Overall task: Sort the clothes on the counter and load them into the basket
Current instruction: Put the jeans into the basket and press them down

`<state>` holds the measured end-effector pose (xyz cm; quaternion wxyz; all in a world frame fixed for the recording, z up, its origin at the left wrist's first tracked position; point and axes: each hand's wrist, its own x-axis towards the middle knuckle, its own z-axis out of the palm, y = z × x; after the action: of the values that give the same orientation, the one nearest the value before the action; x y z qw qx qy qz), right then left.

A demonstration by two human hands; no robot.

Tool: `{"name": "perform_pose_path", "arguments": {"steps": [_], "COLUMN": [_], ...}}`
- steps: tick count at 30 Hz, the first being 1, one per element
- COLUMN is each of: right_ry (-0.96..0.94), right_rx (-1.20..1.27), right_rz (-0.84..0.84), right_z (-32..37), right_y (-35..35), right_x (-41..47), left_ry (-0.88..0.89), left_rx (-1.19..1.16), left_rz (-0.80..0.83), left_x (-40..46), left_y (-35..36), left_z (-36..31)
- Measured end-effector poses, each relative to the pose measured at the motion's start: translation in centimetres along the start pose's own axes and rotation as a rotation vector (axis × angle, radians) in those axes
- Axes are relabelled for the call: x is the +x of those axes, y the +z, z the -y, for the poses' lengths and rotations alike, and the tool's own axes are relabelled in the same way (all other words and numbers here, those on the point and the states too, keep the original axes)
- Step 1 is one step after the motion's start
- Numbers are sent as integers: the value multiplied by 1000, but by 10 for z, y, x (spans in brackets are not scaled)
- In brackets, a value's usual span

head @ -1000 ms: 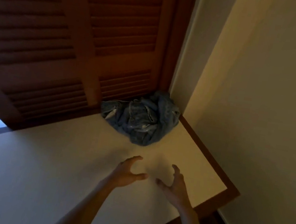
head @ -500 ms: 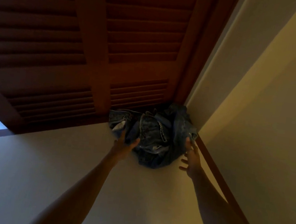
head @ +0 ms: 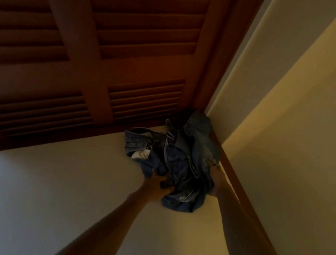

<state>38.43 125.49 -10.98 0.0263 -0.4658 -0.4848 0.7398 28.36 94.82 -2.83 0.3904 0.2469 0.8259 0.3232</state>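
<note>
A single crumpled pair of blue jeans (head: 179, 161) lies bunched in the far right corner of the counter (head: 58, 188), pushed up against the louvred wooden door (head: 87, 52) at the back and the wooden trim along the right edge. Both arms reach out to that corner because it is the far end of the surface. The left hand (head: 158, 187) comes in from the near left side of the heap, its fingers curled into the denim and gripping a fold. The right hand (head: 217, 182) is at the right flank of the heap, between the cloth and the right edge; it touches the fabric, but its fingers are buried in shadow, so I cannot tell whether it grips or only presses. Taking the heap from both sides looks like a way to gather the whole garment in one lift.

Counted: one garment, two hands, one door. No basket shows in this view.
</note>
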Motion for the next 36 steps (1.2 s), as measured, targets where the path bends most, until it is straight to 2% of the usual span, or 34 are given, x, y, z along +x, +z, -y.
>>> {"name": "perform_pose_path", "arguments": {"steps": [1, 4, 6, 7, 10, 12, 15, 16, 18, 20, 23, 25, 28, 29, 32, 34, 36], "right_ry": [-12, 90, 100, 93, -59, -195, -518, -627, -719, -684, -512, -448, -414, -415, -503, -447, -415], "right_rx": [34, 138, 194, 194, 146, 71, -269, -444, -883, -1224, -1419, -1389, -1126, -1019, -983, -991, -1070], "right_rz": [105, 35, 83, 40, -36, -181, -320, -370, -511, -504, -401, -359, -260, -229, -328, -408, -396], "right_z": [-18, -25, -26, -29, -41, -42, -27, -27, -49, -96, -156, -160, -144, -139, -136, -131, -121], "right_y": [-8, 6, 5, 5, 2, -3, 19, 31, 55, 70, 71, 69, 64, 58, 39, 30, 23], "right_x": [-14, -150, -186, -213, -273, -295, -331, -341, -349, -350, -346, -344, -354, -359, -370, -366, -350], "left_ry": [19, 98, 143, 165, 208, 210, 205, 158, 75, 85, 159, 170, 377, 425, 342, 298, 207], "left_rx": [6, 32, 61, 75, 57, 26, 16, 1, -31, 39, 201, 111, 76, 115, 355, 478, 524], "left_rz": [33, 114, 170, 202, 318, 381, 399, 362, 286, 342, 471, 332, -200, -267, -57, 25, 79], "left_x": [-4, -31, -52, -66, -107, -128, -158, -167, -183, -192, -201, -204, -189, -175, -121, -92, -80], "left_y": [10, 40, 56, 65, 89, 106, 138, 150, 166, 166, 132, 97, 48, 40, 43, 68, 97], "left_z": [2, -6, -12, -17, -31, -35, -34, -31, -22, -2, 22, 10, -44, -61, -81, -71, -56]}}
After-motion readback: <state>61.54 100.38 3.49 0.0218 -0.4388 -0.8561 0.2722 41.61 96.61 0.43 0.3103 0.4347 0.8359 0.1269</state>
